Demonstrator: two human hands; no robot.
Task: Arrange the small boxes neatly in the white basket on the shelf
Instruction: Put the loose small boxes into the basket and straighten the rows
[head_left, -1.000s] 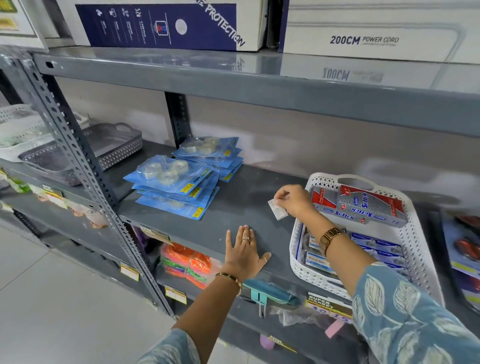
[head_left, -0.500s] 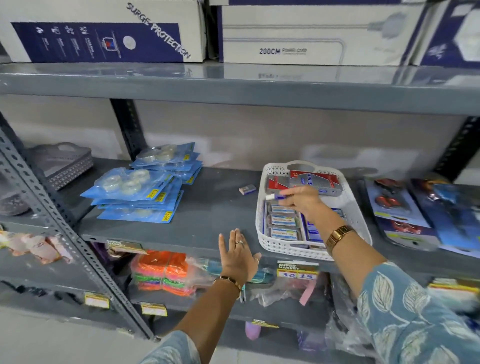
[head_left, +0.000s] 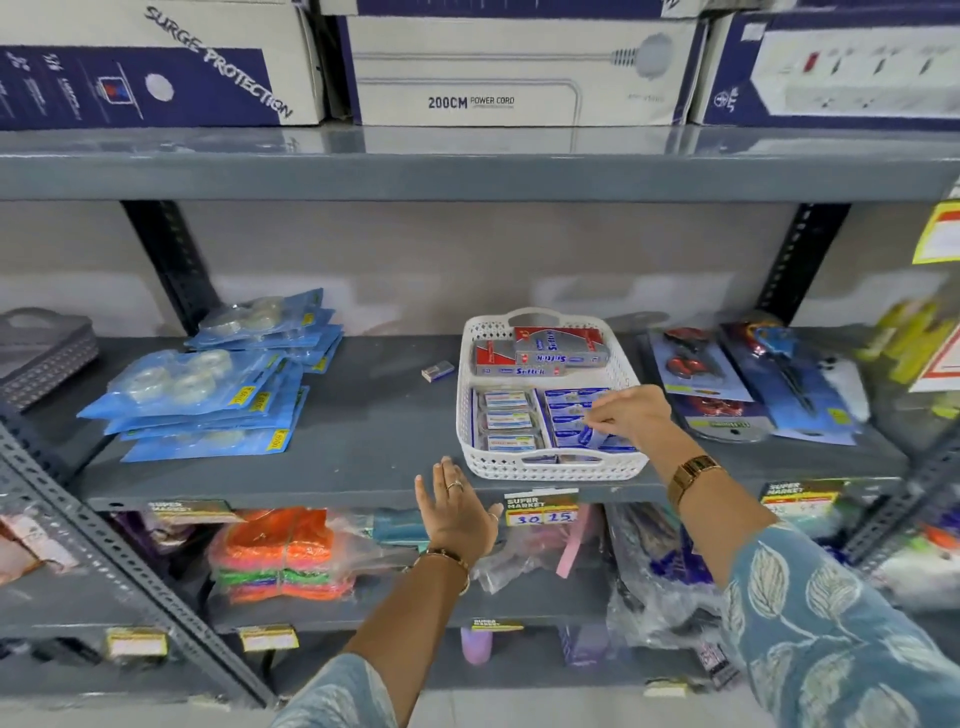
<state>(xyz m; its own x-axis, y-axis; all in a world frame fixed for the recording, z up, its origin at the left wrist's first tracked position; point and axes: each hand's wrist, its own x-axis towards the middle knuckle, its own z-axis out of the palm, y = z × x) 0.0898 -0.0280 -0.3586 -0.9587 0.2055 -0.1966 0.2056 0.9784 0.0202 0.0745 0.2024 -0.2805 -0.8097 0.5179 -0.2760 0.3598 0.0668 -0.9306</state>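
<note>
Small boxes (head_left: 582, 415) partly behind right hand (head_left: 636, 413)

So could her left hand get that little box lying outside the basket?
Probably yes. The left hand is open and empty at the shelf's front edge, and the box lies alone on bare shelf left of the basket, with nothing between.
</note>
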